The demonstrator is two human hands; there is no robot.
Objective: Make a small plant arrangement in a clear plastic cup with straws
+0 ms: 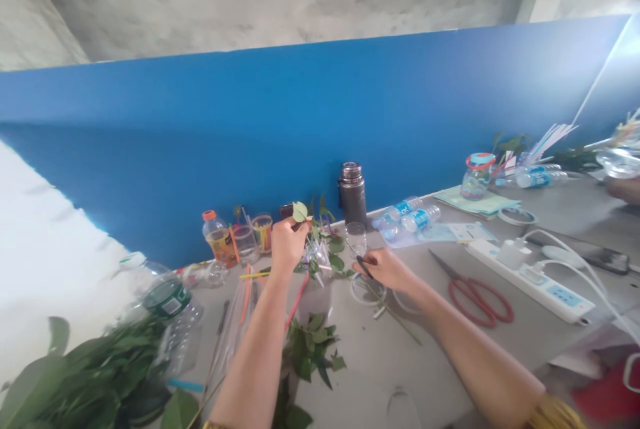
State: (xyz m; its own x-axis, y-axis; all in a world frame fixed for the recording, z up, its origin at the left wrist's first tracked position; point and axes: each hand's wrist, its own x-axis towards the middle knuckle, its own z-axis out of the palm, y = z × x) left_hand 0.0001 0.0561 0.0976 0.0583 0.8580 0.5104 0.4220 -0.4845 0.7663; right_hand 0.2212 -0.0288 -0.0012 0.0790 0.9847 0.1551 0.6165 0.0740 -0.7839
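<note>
My left hand (289, 244) is raised over the table, its fingers pinched on a leafy sprig (300, 211) with a pale green leaf at the top. Lower and to the right, my right hand (386, 269) is closed on a slim black-handled tool (364, 266); its thin tip points up and left, and its exact kind is unclear. Between the hands stand green leaves (336, 261) around clear plastic pieces. Just beyond my right hand is a clear cup (356, 237). Under that hand lie a roll of tape (368, 290) and a cut green stem (407, 329).
Red-handled scissors (480, 299) and a white power strip (530, 282) lie to the right. A dark thermos (352, 194) stands by the blue partition (280, 129). An orange-capped bottle (220, 239), a large plastic bottle (167, 296) and heaped leaves (100, 376) are at left.
</note>
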